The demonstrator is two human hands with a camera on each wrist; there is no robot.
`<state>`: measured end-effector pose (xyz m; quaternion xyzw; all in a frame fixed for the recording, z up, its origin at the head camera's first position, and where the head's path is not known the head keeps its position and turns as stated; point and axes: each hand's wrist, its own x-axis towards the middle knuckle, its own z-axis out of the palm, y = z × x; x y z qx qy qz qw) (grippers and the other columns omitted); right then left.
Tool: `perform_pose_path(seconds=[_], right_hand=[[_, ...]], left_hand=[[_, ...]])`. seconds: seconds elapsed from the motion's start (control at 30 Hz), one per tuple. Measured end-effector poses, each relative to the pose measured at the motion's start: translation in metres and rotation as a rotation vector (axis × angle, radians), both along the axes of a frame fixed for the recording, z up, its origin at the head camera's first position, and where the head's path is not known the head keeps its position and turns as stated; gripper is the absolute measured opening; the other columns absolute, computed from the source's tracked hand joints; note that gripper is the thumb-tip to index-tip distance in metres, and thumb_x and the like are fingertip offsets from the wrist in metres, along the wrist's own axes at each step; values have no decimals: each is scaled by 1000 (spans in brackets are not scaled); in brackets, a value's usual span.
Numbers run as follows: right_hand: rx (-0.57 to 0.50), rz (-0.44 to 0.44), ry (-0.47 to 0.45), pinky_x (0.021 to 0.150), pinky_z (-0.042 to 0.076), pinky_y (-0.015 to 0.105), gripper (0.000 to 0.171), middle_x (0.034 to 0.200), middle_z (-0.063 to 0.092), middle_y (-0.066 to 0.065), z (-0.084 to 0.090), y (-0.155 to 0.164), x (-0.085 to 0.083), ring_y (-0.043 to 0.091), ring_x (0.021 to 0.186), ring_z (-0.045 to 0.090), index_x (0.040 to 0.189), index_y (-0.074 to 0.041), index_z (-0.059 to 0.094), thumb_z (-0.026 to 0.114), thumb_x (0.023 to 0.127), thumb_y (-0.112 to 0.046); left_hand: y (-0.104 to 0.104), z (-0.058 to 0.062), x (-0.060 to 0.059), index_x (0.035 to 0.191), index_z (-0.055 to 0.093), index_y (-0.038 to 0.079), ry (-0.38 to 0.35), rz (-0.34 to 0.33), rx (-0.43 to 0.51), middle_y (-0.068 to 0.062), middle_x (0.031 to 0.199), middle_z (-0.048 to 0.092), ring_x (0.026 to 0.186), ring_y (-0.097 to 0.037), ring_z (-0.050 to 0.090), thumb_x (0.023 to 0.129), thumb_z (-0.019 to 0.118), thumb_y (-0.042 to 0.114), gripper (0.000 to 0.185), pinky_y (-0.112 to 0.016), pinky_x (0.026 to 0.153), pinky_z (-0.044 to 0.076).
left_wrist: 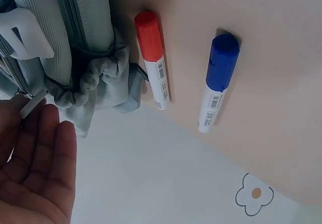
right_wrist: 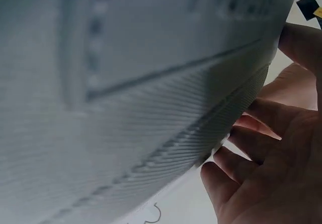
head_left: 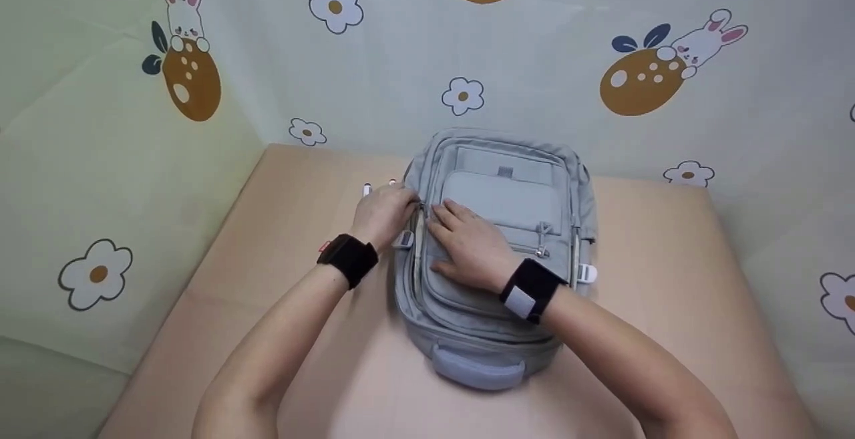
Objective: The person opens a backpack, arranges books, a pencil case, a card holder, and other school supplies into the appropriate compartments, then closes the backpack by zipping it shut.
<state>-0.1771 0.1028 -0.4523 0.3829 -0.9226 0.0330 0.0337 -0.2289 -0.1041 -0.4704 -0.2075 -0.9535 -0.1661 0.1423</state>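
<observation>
A grey backpack (head_left: pixel 507 198) lies front-up on the beige table (head_left: pixel 668 258), its carry handle (head_left: pixel 477 369) toward me. My left hand (head_left: pixel 387 212) is at the pack's left side by the zip. In the left wrist view its fingers (left_wrist: pixel 35 173) lie fairly straight, beside a white pull tab (left_wrist: pixel 31 105) and the gathered side pocket (left_wrist: pixel 95 83). My right hand (head_left: pixel 467 245) rests flat on the front pocket, fingers pointing to the left edge. The right wrist view shows those fingers (right_wrist: pixel 251 148) against the ribbed fabric (right_wrist: pixel 126 83). Neither hand plainly grips anything.
A red-capped marker (left_wrist: pixel 152 58) and a blue-capped marker (left_wrist: pixel 216 80) lie on the table just left of the pack. White buckles (head_left: pixel 586 272) hang at the pack's sides. Patterned cloth walls (head_left: pixel 534 58) close in the table at the back and left.
</observation>
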Motion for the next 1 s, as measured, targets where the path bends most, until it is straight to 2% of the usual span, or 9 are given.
perform_pose_path(seconds=[0.17,0.4,0.6,0.77,1.0], right_hand=[[-1,-10,-8,118,31,48,74,160,38,18,-3,0,-1,38,150,29,149,-5,51,74,91,-44],[-6,2,-7,119,30,46,75,160,37,18,-5,0,-1,37,150,28,150,-5,50,73,91,-44],[5,-3,-25,120,27,46,76,162,35,17,-5,-1,-1,37,151,26,152,-6,47,72,92,-44],[7,1,-35,119,28,47,75,162,35,18,-4,-1,-1,37,151,27,152,-5,47,71,93,-44],[27,1,-34,120,26,46,74,162,34,19,-2,-1,0,38,150,27,151,-4,47,70,94,-44]], left_hand=[[-2,2,0,94,72,8,-3,-5,2,-9,96,72,91,-31,69,100,64,15,12,-48,75,55],[-5,3,5,91,69,7,6,-29,-22,-9,92,69,84,-32,68,101,63,14,15,-47,70,54],[-7,2,14,90,68,7,20,-65,-37,-10,94,69,85,-34,68,101,64,15,14,-50,70,53],[-10,0,24,95,69,7,29,-126,-35,-10,98,69,90,-34,68,100,66,15,10,-49,73,55],[-12,-2,35,103,74,6,-24,-170,-28,-9,103,70,95,-33,67,100,66,15,12,-48,79,55]])
